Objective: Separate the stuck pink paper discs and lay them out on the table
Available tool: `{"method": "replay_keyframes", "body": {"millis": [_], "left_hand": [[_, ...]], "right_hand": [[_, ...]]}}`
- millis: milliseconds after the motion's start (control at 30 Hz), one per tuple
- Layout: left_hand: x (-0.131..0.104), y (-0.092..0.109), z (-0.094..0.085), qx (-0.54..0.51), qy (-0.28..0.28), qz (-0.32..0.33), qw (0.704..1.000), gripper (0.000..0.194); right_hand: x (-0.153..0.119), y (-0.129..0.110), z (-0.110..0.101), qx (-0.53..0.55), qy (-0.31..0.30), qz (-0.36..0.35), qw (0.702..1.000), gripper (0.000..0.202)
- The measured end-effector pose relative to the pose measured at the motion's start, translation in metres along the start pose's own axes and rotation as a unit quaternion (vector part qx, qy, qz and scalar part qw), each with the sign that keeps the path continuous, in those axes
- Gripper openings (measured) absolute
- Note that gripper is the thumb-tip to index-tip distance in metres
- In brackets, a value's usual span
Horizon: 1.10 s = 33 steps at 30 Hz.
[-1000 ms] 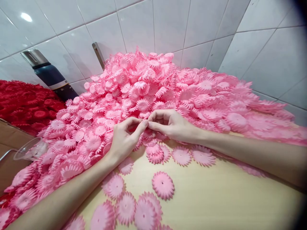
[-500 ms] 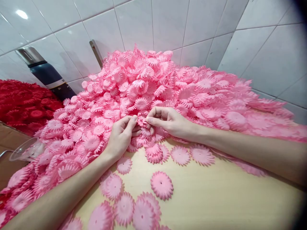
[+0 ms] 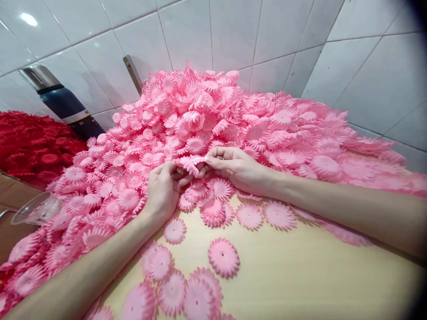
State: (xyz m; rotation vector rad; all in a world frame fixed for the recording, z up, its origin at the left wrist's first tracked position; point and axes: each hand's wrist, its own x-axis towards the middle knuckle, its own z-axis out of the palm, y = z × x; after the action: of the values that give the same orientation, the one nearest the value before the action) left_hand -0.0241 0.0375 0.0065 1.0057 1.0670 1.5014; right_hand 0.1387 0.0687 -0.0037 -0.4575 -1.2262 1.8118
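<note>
A pink petal disc (image 3: 191, 163) with a fringed edge is stretched between my two hands, above the front of a large heap of pink petal discs (image 3: 196, 118). My left hand (image 3: 164, 184) pinches its left side between thumb and fingers. On the opposite side, my right hand (image 3: 230, 164) grips the edge with thumb and forefinger, its other fingers curled beneath. Whether it is a single layer or several, I cannot tell. Just below the hands lies a small stack of deeper pink discs (image 3: 213, 212).
Loose discs (image 3: 223, 258) lie on the pale wooden table (image 3: 300, 271). To the left are a red heap (image 3: 36, 149), a dark blue flask (image 3: 71, 106), a clear plastic cup (image 3: 35, 209) and a cardboard box (image 3: 11, 195). Tiled walls (image 3: 233, 35) rise behind.
A pink petal disc is now raised and spread between both hands. My left hand has turned and shifted slightly left; the right has barely moved.
</note>
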Motion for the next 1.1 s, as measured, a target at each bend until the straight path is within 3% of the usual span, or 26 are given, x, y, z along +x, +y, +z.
{"method": "replay_keyframes", "body": {"millis": [267, 533, 633, 833, 1100], "left_hand": [[-0.004, -0.001, -0.008, 0.105, -0.031, 0.069, 0.992, 0.026], [-0.017, 0.009, -0.007, 0.265, -0.071, 0.159, 0.948, 0.016], [-0.017, 0.008, -0.007, 0.272, -0.074, 0.171, 0.944, 0.015], [-0.011, 0.003, -0.009, 0.193, -0.03, 0.106, 0.975, 0.021], [-0.015, 0.01, -0.004, 0.308, -0.081, 0.207, 0.925, 0.012]], "right_hand": [[0.0, 0.0, 0.001, -0.06, 0.067, -0.02, 0.996, 0.019], [-0.01, -0.005, 0.005, -0.232, 0.021, -0.05, 0.971, 0.03], [-0.009, -0.004, 0.005, -0.246, 0.019, -0.053, 0.968, 0.028], [-0.009, -0.005, 0.006, -0.254, 0.031, -0.052, 0.965, 0.025], [-0.009, -0.001, 0.004, -0.276, 0.045, -0.079, 0.957, 0.027]]}}
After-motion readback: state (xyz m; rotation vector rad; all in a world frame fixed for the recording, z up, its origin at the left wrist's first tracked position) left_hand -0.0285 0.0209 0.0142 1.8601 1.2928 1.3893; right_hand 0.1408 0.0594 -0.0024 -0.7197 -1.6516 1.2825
